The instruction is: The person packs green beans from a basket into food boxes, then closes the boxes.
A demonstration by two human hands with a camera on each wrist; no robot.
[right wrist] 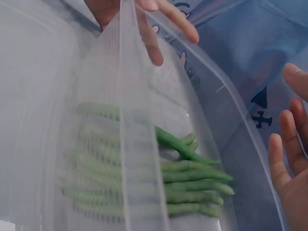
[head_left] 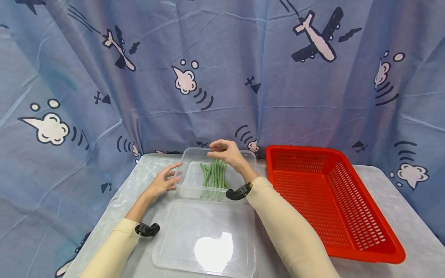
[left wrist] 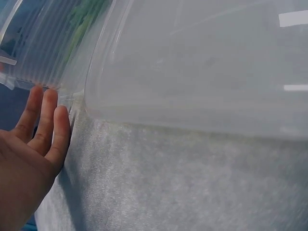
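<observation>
A clear plastic container (head_left: 192, 175) stands at the back of the table with several green beans (head_left: 216, 173) lying side by side in it. At its left end is my left hand (head_left: 162, 183), fingers spread at the rim; in the left wrist view three fairly straight fingers (left wrist: 61, 130) reach up beside the wall. My right hand (head_left: 227, 153) hovers over the far rim, fingers loosely bent, holding nothing. In the right wrist view the right hand (right wrist: 296, 168) appears beyond the rim, apart from the beans. Directly in front of the container lies a flat clear lid (head_left: 194, 227).
A red perforated plastic basket (head_left: 295, 149) stands on the right of the table, beside my right forearm. Behind the table hangs a blue curtain (head_left: 222, 96) with airplane prints. A pale cloth (head_left: 375, 177) covers the table. Each wrist wears a black strap device (head_left: 147, 229).
</observation>
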